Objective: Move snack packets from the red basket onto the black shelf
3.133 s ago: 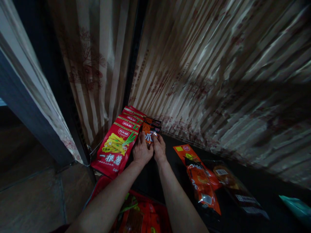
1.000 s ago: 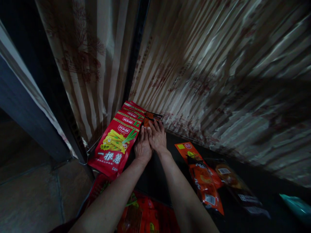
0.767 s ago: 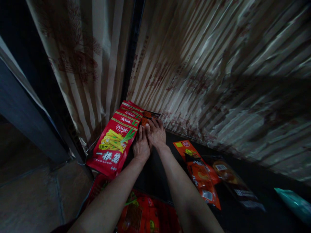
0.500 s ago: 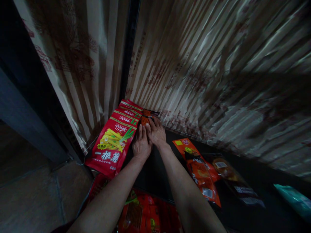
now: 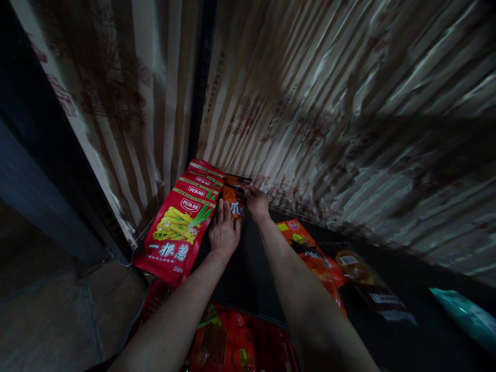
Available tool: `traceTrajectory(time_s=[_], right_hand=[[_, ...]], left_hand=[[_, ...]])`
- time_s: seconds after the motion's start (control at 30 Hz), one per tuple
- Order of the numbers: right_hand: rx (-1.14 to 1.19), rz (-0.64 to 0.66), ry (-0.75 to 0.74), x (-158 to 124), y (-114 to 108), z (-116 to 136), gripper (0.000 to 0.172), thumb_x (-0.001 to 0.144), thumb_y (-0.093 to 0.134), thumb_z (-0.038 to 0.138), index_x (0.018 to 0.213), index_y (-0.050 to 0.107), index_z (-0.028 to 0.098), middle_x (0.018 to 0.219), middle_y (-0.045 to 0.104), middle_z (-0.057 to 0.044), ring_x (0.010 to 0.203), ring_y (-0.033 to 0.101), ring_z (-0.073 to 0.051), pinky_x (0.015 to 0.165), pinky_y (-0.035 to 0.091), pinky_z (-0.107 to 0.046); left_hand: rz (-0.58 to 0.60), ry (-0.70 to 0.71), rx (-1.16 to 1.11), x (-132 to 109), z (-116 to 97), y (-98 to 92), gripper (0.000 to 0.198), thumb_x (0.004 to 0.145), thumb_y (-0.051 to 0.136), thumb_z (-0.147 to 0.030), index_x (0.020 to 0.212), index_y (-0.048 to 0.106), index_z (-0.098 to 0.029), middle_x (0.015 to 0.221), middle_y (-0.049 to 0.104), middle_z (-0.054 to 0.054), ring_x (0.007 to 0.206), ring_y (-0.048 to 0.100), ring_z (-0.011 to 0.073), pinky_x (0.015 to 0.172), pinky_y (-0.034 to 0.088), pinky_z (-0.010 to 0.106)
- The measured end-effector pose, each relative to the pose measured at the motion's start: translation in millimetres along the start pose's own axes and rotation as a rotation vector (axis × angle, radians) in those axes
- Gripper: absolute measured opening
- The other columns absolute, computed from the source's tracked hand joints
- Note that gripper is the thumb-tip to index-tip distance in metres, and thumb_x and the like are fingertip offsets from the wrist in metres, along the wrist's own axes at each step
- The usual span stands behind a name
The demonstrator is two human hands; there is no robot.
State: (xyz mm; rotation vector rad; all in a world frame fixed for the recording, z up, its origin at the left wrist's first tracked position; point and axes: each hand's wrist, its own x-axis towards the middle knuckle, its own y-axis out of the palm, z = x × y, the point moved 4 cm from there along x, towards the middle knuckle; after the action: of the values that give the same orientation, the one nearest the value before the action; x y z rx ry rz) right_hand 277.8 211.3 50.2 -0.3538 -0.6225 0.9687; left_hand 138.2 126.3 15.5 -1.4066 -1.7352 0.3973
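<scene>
Shifts right hand (image 5: 256, 201) up, pinching orange packet (image 5: 233, 205) by top edge, uncovering its face; keeps left hand (image 5: 223, 233) flat, fingers straight, at its lower end beside red packets (image 5: 182, 227).

Dark shelf (image 5: 248, 279) carrying snack packets.
Red packets (image 5: 178, 227) lying stacked at left, small orange packet (image 5: 233, 204) sitting beside them; orange packs (image 5: 310, 248), dark pack (image 5: 372, 289), teal packet (image 5: 461, 315) lying rightward.

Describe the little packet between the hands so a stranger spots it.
Follow the striped curtain down to the far left corner of the dark shelf, where big red packets lie stacked. Just right of them, between the left hand and right hand, is the small packet. Unlike its red neighbours, it is narrow and orange with a black top.
</scene>
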Motion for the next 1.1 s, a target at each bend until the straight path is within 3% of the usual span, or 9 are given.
traceTrajectory(time_s=[0.17, 0.33, 0.47, 0.57, 0.7, 0.9, 1.0, 1.1], right_hand=[[-0.155, -0.013, 0.103, 9.5, -0.1, -4.1, 0.022, 0.080, 0.054, 0.030, 0.085, 0.072, 0.019, 0.083, 0.073, -0.006, 0.085, 0.068, -0.022, 0.079, 0.049, -0.033], [-0.186, -0.024, 0.121, 4.1, -2.3, 8.0, 0.023, 0.081, 0.054, 0.029, 0.090, 0.072, 0.018, 0.092, 0.073, -0.009, 0.094, 0.067, -0.024, 0.085, 0.048, -0.036], [-0.062, -0.126, 0.052, -27.8, -8.1, 13.4, 0.046, 0.088, 0.042, 0.038, 0.125, 0.054, 0.013, 0.125, 0.061, -0.015, 0.118, 0.055, -0.024, 0.101, 0.039, -0.037], [0.074, -0.104, 0.140, -67.2, -6.0, -1.2, 0.061, 0.091, 0.032, 0.048, 0.140, 0.037, 0.013, 0.141, 0.046, -0.016, 0.131, 0.042, -0.023, 0.108, 0.033, -0.040], [0.124, 0.036, 0.191, -105.3, 3.6, -15.2, 0.061, 0.093, 0.022, 0.050, 0.139, 0.039, 0.016, 0.141, 0.047, -0.011, 0.130, 0.044, -0.020, 0.110, 0.031, -0.039], [0.055, 0.132, 0.164, -108.6, 4.2, -3.4, 0.054, 0.094, 0.023, 0.039, 0.138, 0.042, 0.013, 0.143, 0.045, -0.010, 0.133, 0.040, -0.018, 0.112, 0.028, -0.035], [0.015, 0.062, 0.157, -120.2, -8.2, 5.9, 0.055, 0.093, 0.028, 0.037, 0.139, 0.038, 0.009, 0.147, 0.039, -0.013, 0.138, 0.033, -0.019, 0.113, 0.026, -0.037], [-0.048, -0.062, 0.033, -151.0, -36.9, 17.5, 0.055, 0.092, 0.032, 0.038, 0.138, 0.040, 0.009, 0.147, 0.037, -0.015, 0.138, 0.032, -0.021, 0.113, 0.027, -0.040]], left_hand=[[0.015, 0.011, 0.008, 0.7, -0.7, -0.2, 0.058, 0.089, 0.044, -0.032, 0.143, 0.033, -0.015, 0.150, 0.033, 0.012, 0.133, 0.039, 0.0251, 0.106, 0.038, 0.037], [0.005, 0.019, 0.011, 0.5, 0.5, 1.5, 0.059, 0.090, 0.043, -0.035, 0.141, 0.034, -0.009, 0.150, 0.033, 0.016, 0.134, 0.038, 0.0265, 0.107, 0.037, 0.037], [-0.015, 0.006, -0.016, 0.5, 1.0, 0.6, 0.059, 0.090, 0.042, -0.035, 0.142, 0.032, -0.009, 0.149, 0.032, 0.017, 0.135, 0.036, 0.0261, 0.107, 0.037, 0.037], [-0.023, -0.001, -0.013, 0.6, 0.5, -0.2, 0.059, 0.091, 0.040, -0.035, 0.143, 0.031, -0.009, 0.149, 0.033, 0.017, 0.135, 0.036, 0.0261, 0.107, 0.037, 0.038], [-0.030, -0.019, 0.012, 0.0, 2.2, 1.5, 0.054, 0.094, 0.032, -0.035, 0.142, 0.036, -0.012, 0.150, 0.033, 0.014, 0.133, 0.040, 0.0260, 0.106, 0.038, 0.038], [-0.044, -0.002, 0.008, -0.6, 4.7, 6.3, 0.053, 0.094, 0.029, -0.035, 0.141, 0.038, -0.012, 0.149, 0.035, 0.015, 0.128, 0.045, 0.0283, 0.104, 0.040, 0.041], [-0.067, 0.019, 0.019, -1.5, 3.6, 5.3, 0.053, 0.094, 0.030, -0.034, 0.140, 0.039, -0.010, 0.148, 0.034, 0.017, 0.129, 0.044, 0.0294, 0.105, 0.039, 0.043], [-0.110, 0.093, 0.010, -3.6, -0.7, 1.1, 0.052, 0.094, 0.030, -0.032, 0.139, 0.041, -0.007, 0.148, 0.033, 0.018, 0.135, 0.035, 0.0289, 0.109, 0.033, 0.044]])
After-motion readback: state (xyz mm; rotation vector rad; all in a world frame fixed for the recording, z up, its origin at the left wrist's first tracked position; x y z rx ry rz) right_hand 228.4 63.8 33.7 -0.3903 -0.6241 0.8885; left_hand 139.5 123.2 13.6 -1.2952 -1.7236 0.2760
